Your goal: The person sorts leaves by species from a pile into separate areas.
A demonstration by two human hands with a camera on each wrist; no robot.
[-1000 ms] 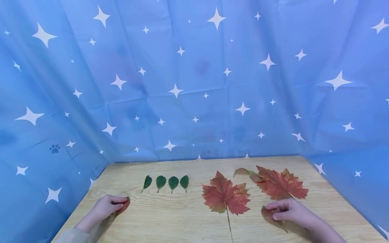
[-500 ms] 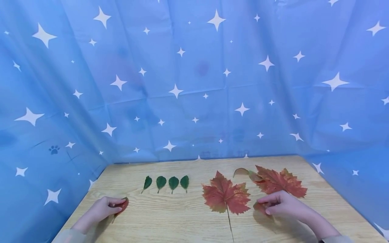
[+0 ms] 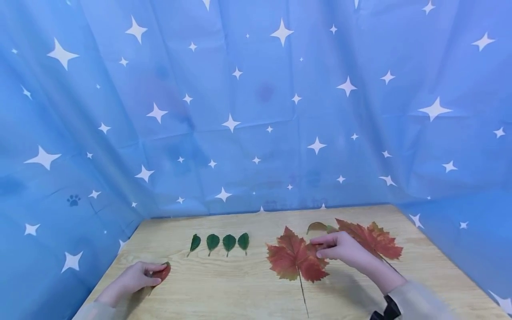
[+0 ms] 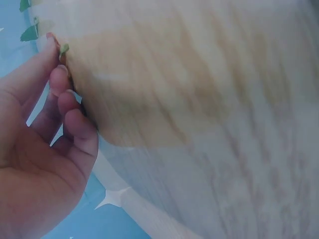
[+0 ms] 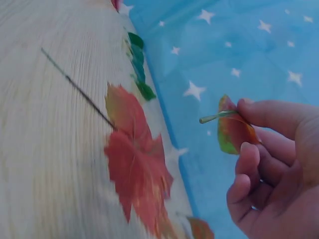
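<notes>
My left hand (image 3: 136,279) pinches a small red leaf (image 3: 163,273) low over the table's left side; in the left wrist view only its greenish tip (image 4: 64,49) shows past the fingers. My right hand (image 3: 343,250) pinches another small leaf (image 5: 234,133), red with green edges, its stem (image 5: 212,118) sticking out. In the head view this leaf is mostly hidden by the fingers, in front of the right edge of a large red maple leaf (image 3: 289,257) with a long dark stem. Several small green leaves (image 3: 213,242) lie in a row between the hands.
A second large red maple leaf (image 3: 374,239) lies at the right, partly behind my right hand. Beside it is a small curled brownish-green leaf (image 3: 318,227). The wooden table (image 3: 224,289) meets a blue star-patterned curtain (image 3: 256,98) at the back and sides.
My right hand has moved left and farther back with its small leaf, from the table's right side to the maple leaf's edge. My left hand has stayed nearly still, holding its leaf.
</notes>
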